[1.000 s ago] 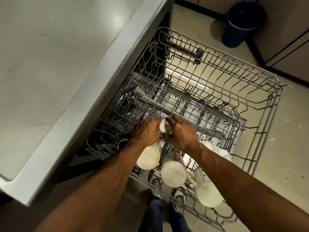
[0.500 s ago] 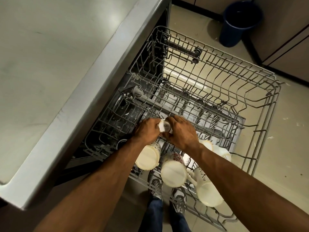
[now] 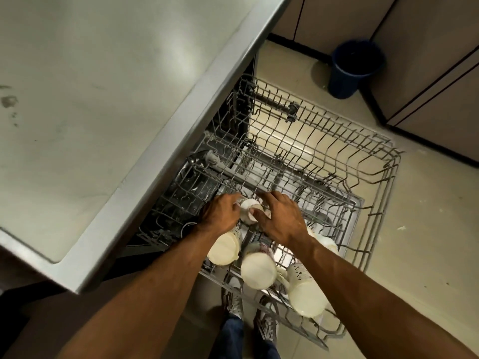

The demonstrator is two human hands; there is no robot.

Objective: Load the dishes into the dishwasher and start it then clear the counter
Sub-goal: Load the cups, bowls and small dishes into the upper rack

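Note:
The dishwasher's upper wire rack (image 3: 388, 177) is pulled out below the counter. Both my hands hold a small white cup (image 3: 249, 206) over the rack's near left part. My left hand (image 3: 220, 215) grips its left side and my right hand (image 3: 281, 218) curls round its right side, thumb on the cup. Three cream mugs lie upside down in the near row: one (image 3: 223, 248) under my left wrist, one (image 3: 258, 269) in the middle, one (image 3: 305, 294) at the right. Another white dish (image 3: 325, 240) peeks out behind my right forearm.
The grey counter (image 3: 90, 112) fills the left, its edge overhanging the dishwasher opening. A blue bucket (image 3: 353, 68) stands on the floor by the cabinets (image 3: 427, 73) at the upper right. The lower rack (image 3: 186, 193) shows beneath the upper one. My shoes (image 3: 234, 299) are under the rack.
Both hands have stayed on the small cup and turned it a little. The view has shifted, showing more of the counter and floor.

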